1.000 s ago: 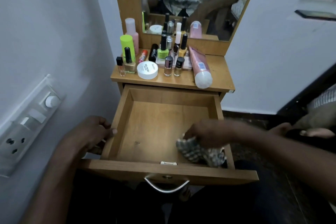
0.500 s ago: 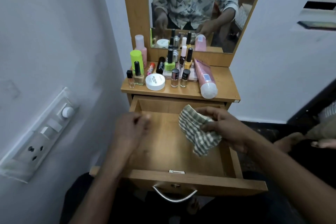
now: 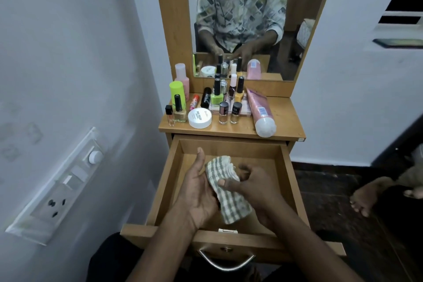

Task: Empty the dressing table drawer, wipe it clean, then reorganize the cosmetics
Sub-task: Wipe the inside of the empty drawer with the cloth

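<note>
straight ahead, a wooden drawer (image 3: 229, 146) stands pulled out from a dressing table, its inside bare wood. both hands hover over the middle of it with a green and white checked cloth (image 3: 231, 199) between them. the left hand (image 3: 196, 194) is turned palm up at nine o'clock of the cloth, thumb straight and pointing to twelve o'clock; the cloth lies across its palm and hides its fingers, so i cannot tell whether they curl. the right hand (image 3: 256, 188), at three o'clock of the cloth, pinches it, thumb pressed on top and fingers curled behind the upper edge.

at twelve o'clock from the drawer, the cosmetics stand crowded on the tabletop (image 3: 283, 119): small nail polish bottles, a round white jar (image 3: 199, 118), a lime green bottle (image 3: 176, 91), and a pink tube (image 3: 261, 112) lying on its side at three o'clock of the group. a metal handle (image 3: 226, 262) hangs at six o'clock on the drawer front. a switch panel (image 3: 61, 188) sits on the wall at nine o'clock.
</note>
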{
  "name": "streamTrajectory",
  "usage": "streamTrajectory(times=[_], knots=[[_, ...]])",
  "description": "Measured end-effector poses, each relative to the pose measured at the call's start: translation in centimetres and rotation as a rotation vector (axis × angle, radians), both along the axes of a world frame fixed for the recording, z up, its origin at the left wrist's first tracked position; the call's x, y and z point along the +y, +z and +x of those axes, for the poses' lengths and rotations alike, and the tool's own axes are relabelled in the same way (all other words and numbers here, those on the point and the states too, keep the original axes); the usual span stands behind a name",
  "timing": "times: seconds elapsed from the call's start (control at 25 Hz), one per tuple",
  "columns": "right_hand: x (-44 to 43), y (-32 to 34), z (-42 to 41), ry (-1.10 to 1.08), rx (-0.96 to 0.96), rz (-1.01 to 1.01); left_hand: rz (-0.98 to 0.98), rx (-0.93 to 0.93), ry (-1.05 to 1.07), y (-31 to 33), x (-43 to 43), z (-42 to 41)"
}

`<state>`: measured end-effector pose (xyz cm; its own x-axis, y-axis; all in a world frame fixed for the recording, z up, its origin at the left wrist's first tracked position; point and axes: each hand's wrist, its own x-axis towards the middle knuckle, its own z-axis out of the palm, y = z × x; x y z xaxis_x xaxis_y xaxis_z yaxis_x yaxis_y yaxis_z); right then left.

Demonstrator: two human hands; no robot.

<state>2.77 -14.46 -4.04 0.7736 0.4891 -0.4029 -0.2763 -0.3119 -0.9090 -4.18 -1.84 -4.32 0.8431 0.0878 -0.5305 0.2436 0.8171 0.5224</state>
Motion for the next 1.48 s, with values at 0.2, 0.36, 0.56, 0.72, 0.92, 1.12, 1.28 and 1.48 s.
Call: streamTrajectory(times=[0.2,0.36,0.56,0.72,0.92,1.12,1.28,1.48], knots=[[0.2,0.5,0.7,-0.049,0.125,0.129,0.129,0.014,0.048,0.6,-0.3,-0.1],[0.3,0.4,0.2,-0.040,0.137,0.188,0.205,0.085,0.060,0.4,-0.4,0.0],[0.2,-0.2,0.6,-0.045,0.005,0.231,0.221,0.050,0.097,-0.1,-0.2,0.4],[0.4,-0.3,0.0,0.006,-0.079,0.185,0.252,0.051,0.131,-0.3,-0.4,0.5],[0.6,-0.5,-0.4,0.053,-0.348,0.029,0.229,0.075,0.229,-0.3,-1.0,1.2],[-0.8,-0.1,-0.4,0.214,-0.170,0.187,0.236,-0.001,0.221,0.3,-0.3,1.6],[-1.2,-0.9,-0.1,0.152,-0.250,0.096,0.299,-0.020,0.336,0.3,-0.5,1.9],[-1.0,0.3,-0.5,0.127,-0.469,0.105,0.399,-0.071,0.295,0.3,-1.6,2.6]])
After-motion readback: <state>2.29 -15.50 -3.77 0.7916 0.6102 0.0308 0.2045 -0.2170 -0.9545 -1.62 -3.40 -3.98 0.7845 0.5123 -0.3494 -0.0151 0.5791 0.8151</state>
